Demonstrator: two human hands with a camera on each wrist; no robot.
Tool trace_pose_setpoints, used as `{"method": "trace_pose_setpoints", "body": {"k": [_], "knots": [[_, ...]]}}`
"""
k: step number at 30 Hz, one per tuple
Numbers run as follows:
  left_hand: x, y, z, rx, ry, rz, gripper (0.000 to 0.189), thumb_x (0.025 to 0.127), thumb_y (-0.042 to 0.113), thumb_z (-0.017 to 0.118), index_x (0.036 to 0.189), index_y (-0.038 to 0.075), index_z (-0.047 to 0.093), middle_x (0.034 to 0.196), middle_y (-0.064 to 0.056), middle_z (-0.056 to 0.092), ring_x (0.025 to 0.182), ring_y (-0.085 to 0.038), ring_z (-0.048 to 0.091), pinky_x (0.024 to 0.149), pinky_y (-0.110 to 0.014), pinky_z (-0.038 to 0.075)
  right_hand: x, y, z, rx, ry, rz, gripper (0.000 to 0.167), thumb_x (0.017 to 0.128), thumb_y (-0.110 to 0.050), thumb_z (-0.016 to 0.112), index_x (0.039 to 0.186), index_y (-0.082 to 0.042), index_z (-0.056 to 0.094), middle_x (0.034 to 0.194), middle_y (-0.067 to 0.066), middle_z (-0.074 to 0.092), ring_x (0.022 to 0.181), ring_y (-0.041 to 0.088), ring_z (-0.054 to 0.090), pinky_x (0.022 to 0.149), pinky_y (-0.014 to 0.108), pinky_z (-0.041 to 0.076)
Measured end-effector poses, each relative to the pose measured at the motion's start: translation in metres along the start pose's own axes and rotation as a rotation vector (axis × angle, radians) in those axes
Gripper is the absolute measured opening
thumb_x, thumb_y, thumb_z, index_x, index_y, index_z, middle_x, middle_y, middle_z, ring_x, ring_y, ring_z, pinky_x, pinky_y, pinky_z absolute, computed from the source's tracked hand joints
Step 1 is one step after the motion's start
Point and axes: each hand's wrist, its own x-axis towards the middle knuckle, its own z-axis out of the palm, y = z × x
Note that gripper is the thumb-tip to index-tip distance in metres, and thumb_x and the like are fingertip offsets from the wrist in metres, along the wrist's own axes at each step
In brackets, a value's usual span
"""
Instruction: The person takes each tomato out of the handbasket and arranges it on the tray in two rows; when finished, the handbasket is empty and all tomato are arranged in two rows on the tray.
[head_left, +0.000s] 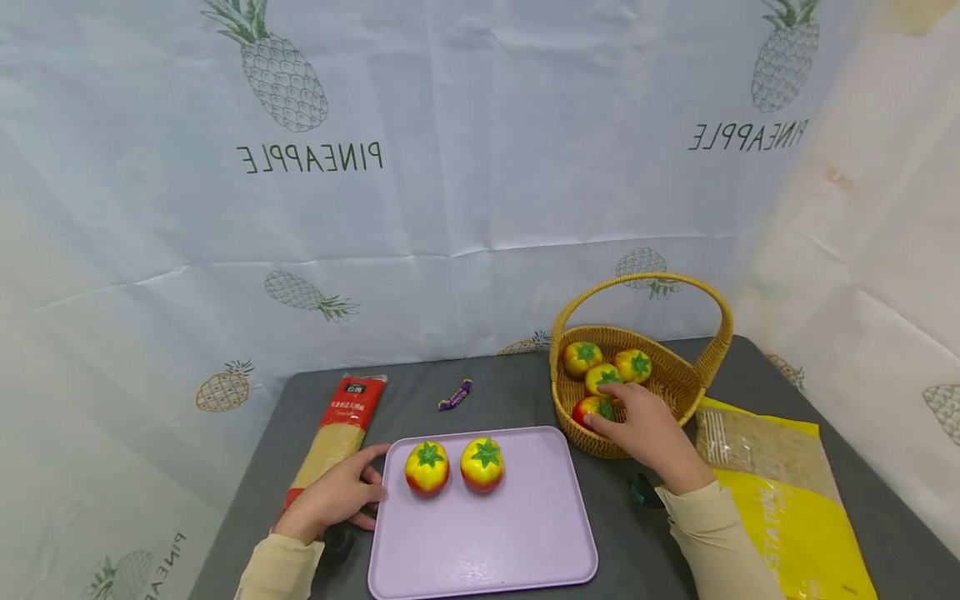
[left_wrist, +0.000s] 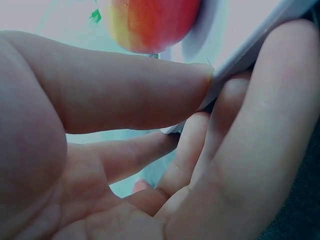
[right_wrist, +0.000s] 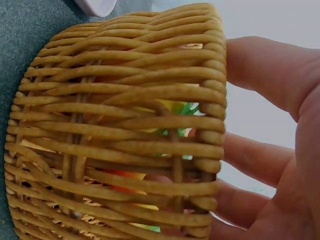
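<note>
My left hand (head_left: 341, 492) holds the left rim of a lilac tray (head_left: 487, 550), its thumb on the rim and other fingers curled against the outer side. Two red-and-yellow tomato-like fruits (head_left: 427, 469) with green star-shaped tops stand in the tray's far left part. Over the front of a wicker basket (head_left: 678, 387) reaches my right hand (head_left: 648, 429). Its thumb and forefinger span the nearest fruit (head_left: 596, 410); I cannot tell whether they grip it. Several similar fruits, one a yellow fruit (head_left: 582, 358), lie in the basket. In the right wrist view, woven wall (right_wrist: 115, 120) hides the fingertips.
A red-topped pasta packet (head_left: 341, 429) lies left of the tray. Behind the tray is a purple-wrapped candy (head_left: 454, 395). A large yellow bag (head_left: 787, 508) lies right of the basket, whose tall handle (head_left: 641, 279) arches above it. A pineapple-print curtain (head_left: 465, 208) hangs behind the table.
</note>
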Motion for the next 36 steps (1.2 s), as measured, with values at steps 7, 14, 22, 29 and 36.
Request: {"method": "trace_pose_setpoints", "body": {"k": [7, 14, 22, 29, 36], "knots": [[0.0014, 0.0003, 0.0017, 0.001, 0.006, -0.006, 0.07, 0.095, 0.003, 0.074, 0.16, 0.011, 0.049, 0.1, -0.014, 0.058, 0.077, -0.025, 0.068, 0.063, -0.041, 0.068, 0.0001, 0.0049, 0.0001, -0.007, -0.003, 0.004, 0.063, 0.098, -0.045, 0.078, 0.141, -0.001, 0.068, 0.136, 0.024, 0.07, 0.117, 0.04, 0.07, 0.099, 0.061, 0.06], [0.001, 0.0006, 0.0021, 0.003, 0.007, -0.005, 0.07, 0.094, 0.002, 0.074, 0.16, 0.011, 0.049, 0.1, -0.014, 0.058, 0.077, -0.026, 0.067, 0.063, -0.041, 0.068, 0.0015, 0.0051, 0.003, -0.017, 0.003, -0.003, 0.058, 0.096, -0.042, 0.08, 0.135, 0.0, 0.071, 0.13, 0.023, 0.073, 0.112, 0.039, 0.07, 0.098, 0.061, 0.06], [0.001, 0.0008, 0.0008, 0.011, 0.009, -0.007, 0.07, 0.095, 0.002, 0.073, 0.16, 0.011, 0.049, 0.1, -0.014, 0.058, 0.077, -0.026, 0.067, 0.063, -0.042, 0.068, 0.002, 0.0017, 0.0066, -0.016, 0.0, 0.007, 0.058, 0.095, -0.04, 0.081, 0.136, 0.0, 0.071, 0.133, 0.024, 0.071, 0.118, 0.043, 0.068, 0.102, 0.064, 0.057], [0.0004, 0.003, 0.0008, 0.016, 0.013, -0.013, 0.07, 0.095, 0.003, 0.073, 0.16, 0.012, 0.049, 0.1, -0.014, 0.058, 0.079, -0.026, 0.066, 0.063, -0.041, 0.068, 0.0025, 0.002, 0.0068, -0.011, 0.008, 0.009, 0.059, 0.094, -0.042, 0.082, 0.135, 0.0, 0.071, 0.13, 0.023, 0.072, 0.115, 0.041, 0.069, 0.102, 0.063, 0.059], [-0.0002, 0.0028, 0.0014, 0.02, 0.013, -0.015, 0.071, 0.095, 0.002, 0.073, 0.16, 0.012, 0.049, 0.101, -0.015, 0.058, 0.077, -0.026, 0.068, 0.063, -0.042, 0.068, 0.0027, 0.003, 0.006, -0.008, 0.005, -0.001, 0.058, 0.094, -0.041, 0.082, 0.134, 0.0, 0.071, 0.129, 0.023, 0.072, 0.113, 0.04, 0.069, 0.102, 0.062, 0.059]]}}
